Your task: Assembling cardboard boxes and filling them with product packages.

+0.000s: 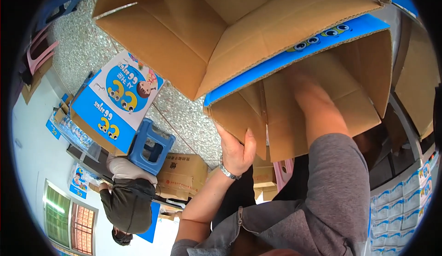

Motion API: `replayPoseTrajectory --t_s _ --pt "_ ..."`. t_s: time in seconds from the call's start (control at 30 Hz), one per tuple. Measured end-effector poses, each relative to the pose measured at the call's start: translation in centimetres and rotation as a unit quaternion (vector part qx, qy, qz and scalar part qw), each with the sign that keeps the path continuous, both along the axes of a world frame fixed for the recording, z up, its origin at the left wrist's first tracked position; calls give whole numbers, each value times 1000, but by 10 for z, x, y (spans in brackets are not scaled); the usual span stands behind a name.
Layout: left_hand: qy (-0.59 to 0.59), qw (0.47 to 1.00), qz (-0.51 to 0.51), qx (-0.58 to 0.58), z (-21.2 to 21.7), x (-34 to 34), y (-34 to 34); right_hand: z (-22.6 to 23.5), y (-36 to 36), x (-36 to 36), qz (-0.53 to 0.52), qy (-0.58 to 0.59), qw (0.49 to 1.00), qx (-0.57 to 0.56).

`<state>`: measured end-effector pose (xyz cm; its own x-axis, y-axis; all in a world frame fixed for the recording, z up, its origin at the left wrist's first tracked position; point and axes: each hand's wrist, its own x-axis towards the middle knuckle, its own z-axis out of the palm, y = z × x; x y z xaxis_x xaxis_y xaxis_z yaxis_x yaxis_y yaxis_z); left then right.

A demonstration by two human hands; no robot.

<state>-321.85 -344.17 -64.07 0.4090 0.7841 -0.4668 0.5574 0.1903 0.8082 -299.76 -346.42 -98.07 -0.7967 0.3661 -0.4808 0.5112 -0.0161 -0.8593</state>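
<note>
A cardboard box (317,131) with brown inner flaps and a blue printed side lies open in front of me. My left hand (237,152), with a metal watch on the wrist, pinches the edge of its lower left flap, thumb on the near side and fingers behind. My right forearm (317,101) reaches deep into the same box. The right hand is in shadow inside it, and its fingers are hidden. Against the blue side, just beyond, stands a second open cardboard box (271,35), and its visible inside holds nothing.
To the left stand a blue-and-white printed carton (117,99) and a blue plastic stool (152,145). A brown carton (182,175) sits behind the stool. Another person (129,200) in dark clothes works at lower left. Stacked blue-and-white packs (398,210) line the right side.
</note>
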Motion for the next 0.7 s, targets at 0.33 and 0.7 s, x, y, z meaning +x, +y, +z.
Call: replayPoseTrajectory --t_s 0.33,0.7 --pt "37 997 52 -45 12 3 -4 279 -11 -48 -285 -196 927 145" --pt "-168 903 -327 221 294 209 -83 812 -309 62 -657 -403 554 315"
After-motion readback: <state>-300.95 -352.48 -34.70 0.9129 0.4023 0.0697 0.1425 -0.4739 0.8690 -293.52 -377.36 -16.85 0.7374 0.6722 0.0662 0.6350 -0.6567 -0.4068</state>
